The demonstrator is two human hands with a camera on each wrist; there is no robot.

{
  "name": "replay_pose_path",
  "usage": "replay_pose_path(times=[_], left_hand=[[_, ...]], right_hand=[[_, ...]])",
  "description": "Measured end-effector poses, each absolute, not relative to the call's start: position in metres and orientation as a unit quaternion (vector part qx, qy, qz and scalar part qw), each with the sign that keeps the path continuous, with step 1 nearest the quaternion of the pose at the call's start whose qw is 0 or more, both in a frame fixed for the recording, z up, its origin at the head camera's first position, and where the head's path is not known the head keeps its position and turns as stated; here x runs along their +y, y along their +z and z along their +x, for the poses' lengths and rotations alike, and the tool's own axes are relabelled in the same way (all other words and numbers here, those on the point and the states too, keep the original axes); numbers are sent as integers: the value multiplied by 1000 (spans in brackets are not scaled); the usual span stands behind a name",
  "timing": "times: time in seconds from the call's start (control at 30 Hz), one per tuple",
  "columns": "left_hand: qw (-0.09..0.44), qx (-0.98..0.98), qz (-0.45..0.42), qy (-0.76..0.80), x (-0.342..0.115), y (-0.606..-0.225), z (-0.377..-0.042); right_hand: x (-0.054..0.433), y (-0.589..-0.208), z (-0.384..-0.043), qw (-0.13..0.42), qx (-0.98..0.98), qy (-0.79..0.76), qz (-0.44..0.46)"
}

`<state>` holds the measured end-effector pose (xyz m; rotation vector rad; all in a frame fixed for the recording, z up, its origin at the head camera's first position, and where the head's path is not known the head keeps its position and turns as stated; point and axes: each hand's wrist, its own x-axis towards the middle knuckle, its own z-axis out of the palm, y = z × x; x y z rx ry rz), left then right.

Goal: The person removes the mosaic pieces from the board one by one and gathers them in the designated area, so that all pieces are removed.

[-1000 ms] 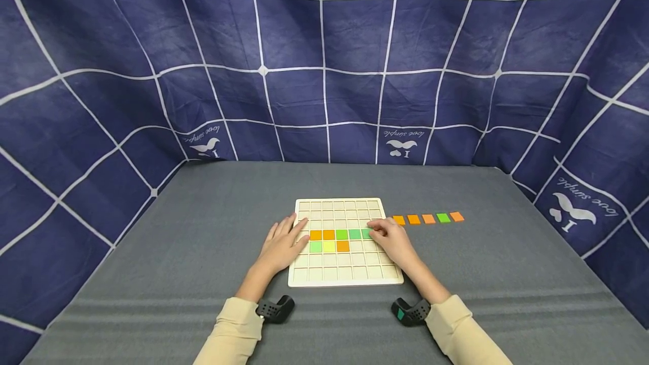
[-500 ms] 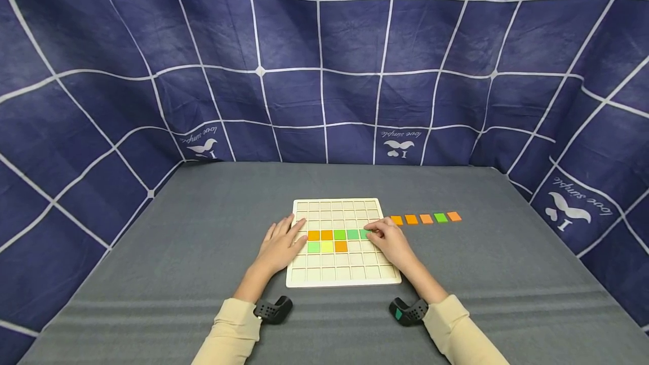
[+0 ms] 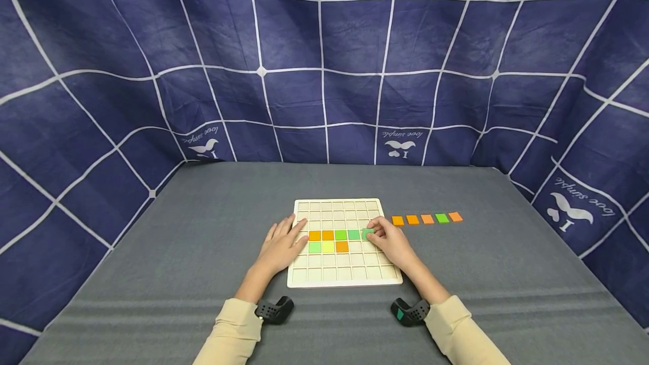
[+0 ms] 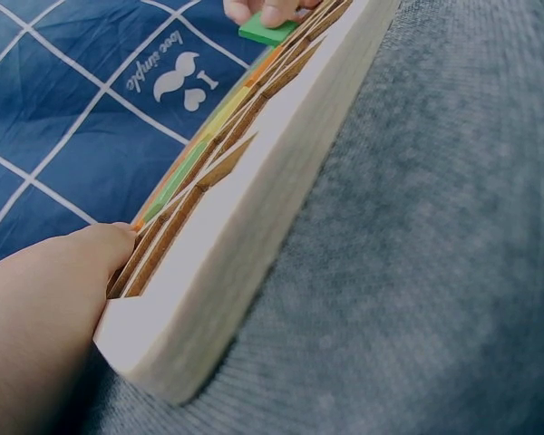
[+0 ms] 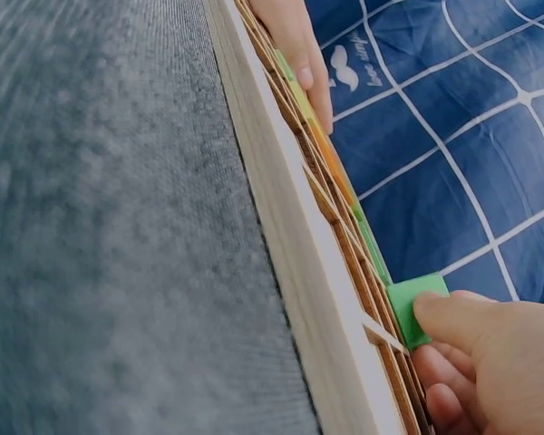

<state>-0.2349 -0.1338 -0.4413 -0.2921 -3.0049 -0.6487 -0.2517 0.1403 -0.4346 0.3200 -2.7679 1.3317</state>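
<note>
Nearest: two beige cloth sleeves [image 3: 228, 331], w/ black plastic wrist units [image 3: 275, 310] worn past the cuffs. Grey cloth-covered table [image 3: 345, 325] laid out beneath.

Next: sq. board [image 3: 345, 284] of pale wood, divided into cells, laid flat on table. Lower tile row, L to R, all flat sq. pcs.: light-green tile [image 3: 315, 247], yellow tile [image 3: 328, 246], dark-orange tile [image 3: 342, 246]. Upper row: two orange tiles [image 3: 315, 236], one bright-green tile [image 3: 340, 235], one teal-green tile [image 3: 354, 235].

Left hand [image 3: 280, 246]: rested on board's left side, fingers extended; nothing seen gripped. Right hand [image 3: 390, 240]: green sq. tile [image 5: 406, 299] pinched btwn. thumb & fingers, held tilted at R end of upper row; contact w/ board can't be told.

Beyond, R of board: five loose tiles [image 3: 427, 219] lined up on table, four orange-toned, one green.

Far: navy fabric curtain [image 3: 355, 100], white grid lines.

Progress (est.): seven pcs. seated, taken as done; one in grip, not yet seated; five on table, judged remaining. Cells under hands hidden.
</note>
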Motion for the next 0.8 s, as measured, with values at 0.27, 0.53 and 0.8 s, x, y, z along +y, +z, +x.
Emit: replay_pose_path(times=[0.27,0.53,0.8], left_hand=[[24,-973,-95,-210,-135,-441,-235],[26,-972,-97,-212,-134,-442,-237],[24,-972,-98,-211,-135,-442,-238]], right_hand=[[159,-422,-257,13,-886,455,90],[194,-413,-267,0,-901,429,69],[216,-418,-271,-25,-911,405,78]])
